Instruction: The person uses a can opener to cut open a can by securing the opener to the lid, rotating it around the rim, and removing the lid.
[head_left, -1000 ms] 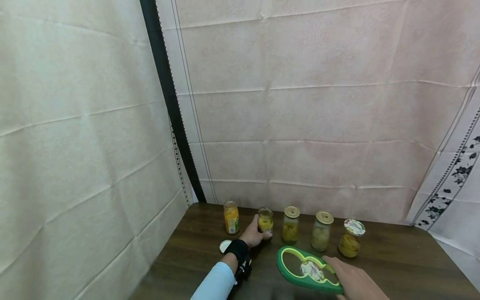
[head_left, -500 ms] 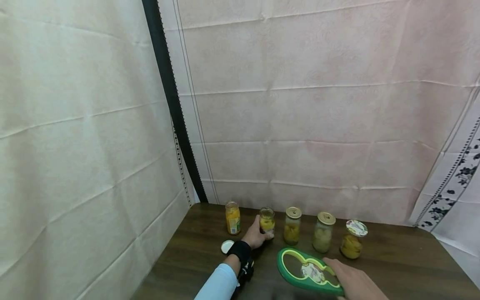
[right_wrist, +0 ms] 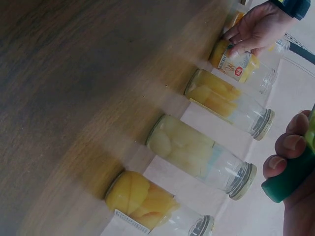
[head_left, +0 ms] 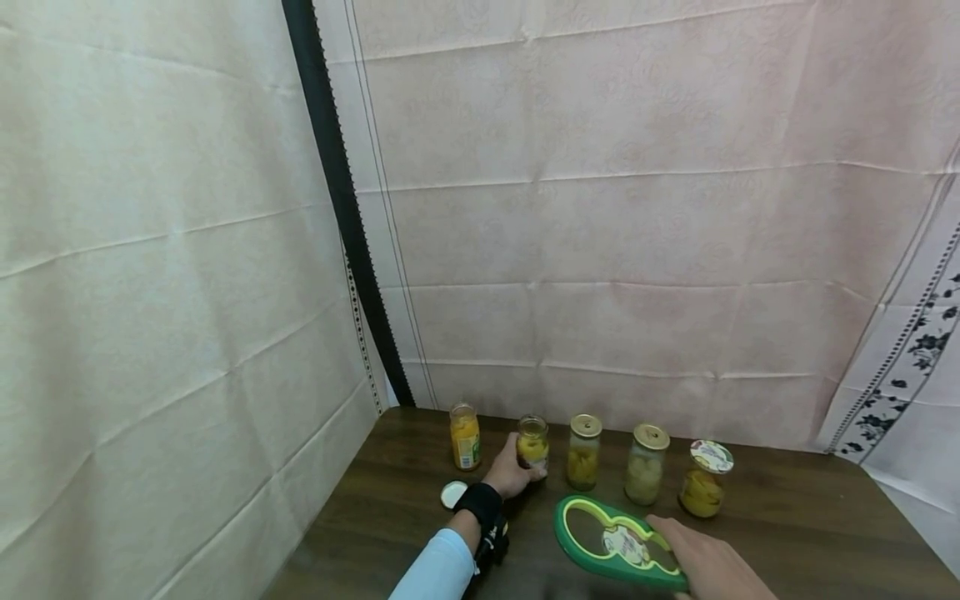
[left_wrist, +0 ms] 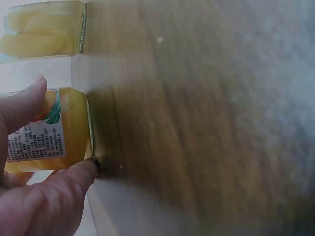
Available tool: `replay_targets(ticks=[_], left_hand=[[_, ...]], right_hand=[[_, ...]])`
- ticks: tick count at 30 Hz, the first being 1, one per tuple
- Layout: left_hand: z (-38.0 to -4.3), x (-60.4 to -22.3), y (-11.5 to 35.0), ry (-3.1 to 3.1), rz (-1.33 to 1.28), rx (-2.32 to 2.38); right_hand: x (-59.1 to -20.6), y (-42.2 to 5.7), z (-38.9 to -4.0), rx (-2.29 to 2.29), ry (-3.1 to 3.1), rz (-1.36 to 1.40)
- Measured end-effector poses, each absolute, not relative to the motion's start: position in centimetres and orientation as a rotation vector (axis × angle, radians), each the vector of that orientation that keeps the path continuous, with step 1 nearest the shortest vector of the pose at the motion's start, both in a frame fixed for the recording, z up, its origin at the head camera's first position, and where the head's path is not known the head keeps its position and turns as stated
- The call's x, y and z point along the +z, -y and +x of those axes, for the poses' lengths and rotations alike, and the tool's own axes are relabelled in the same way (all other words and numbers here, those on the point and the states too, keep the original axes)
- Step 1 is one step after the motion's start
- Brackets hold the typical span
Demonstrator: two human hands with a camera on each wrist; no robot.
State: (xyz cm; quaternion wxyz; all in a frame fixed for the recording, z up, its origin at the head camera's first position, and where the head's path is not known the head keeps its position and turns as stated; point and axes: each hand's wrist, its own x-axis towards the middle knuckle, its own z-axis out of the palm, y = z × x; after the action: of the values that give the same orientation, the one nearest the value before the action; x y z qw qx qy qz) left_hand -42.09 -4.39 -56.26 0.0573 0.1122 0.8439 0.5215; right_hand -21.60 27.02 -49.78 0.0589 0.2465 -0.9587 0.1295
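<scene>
My left hand [head_left: 512,472] grips a lidless glass jar [head_left: 533,448] of yellow fruit, which stands upright on the table. In the left wrist view, the thumb and fingers wrap round this labelled jar [left_wrist: 76,130]. My right hand [head_left: 712,563] holds a green jar opener [head_left: 592,560] with light-green scalloped inner edges above the table's near side. A patterned white lid [head_left: 626,543] shows within the opener's frame. In the right wrist view, curled fingers [right_wrist: 290,142] lie round the green handle [right_wrist: 288,182]. A second lidless jar [head_left: 465,437] stands left of the gripped one.
Right of the gripped jar stand two jars with gold lids, one of yellow fruit [head_left: 582,462] and one of pale fruit [head_left: 644,475]. Farther right is a jar [head_left: 702,490] with a patterned lid. A white lid [head_left: 453,493] lies by my left wrist. Cloth [head_left: 622,250] hangs behind the table.
</scene>
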Motion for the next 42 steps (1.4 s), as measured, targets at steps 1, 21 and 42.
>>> replay_targets(ticks=[1, 21, 42], left_hand=[[-42.0, -56.2, 4.4, -2.536, 0.313, 1.610], [-33.9, -53.2, 8.8, -2.303, 0.209, 1.636], [-29.8, -53.8, 9.1, -2.091, 0.291, 1.852]], right_hand=[[-49.7, -27.1, -21.6, 0.402, 2.915, 0.740], [-49.3, -28.1, -21.3, 0.480, 3.080, 0.530], [-49.9, -28.4, -21.2, 0.465, 3.084, 0.488]])
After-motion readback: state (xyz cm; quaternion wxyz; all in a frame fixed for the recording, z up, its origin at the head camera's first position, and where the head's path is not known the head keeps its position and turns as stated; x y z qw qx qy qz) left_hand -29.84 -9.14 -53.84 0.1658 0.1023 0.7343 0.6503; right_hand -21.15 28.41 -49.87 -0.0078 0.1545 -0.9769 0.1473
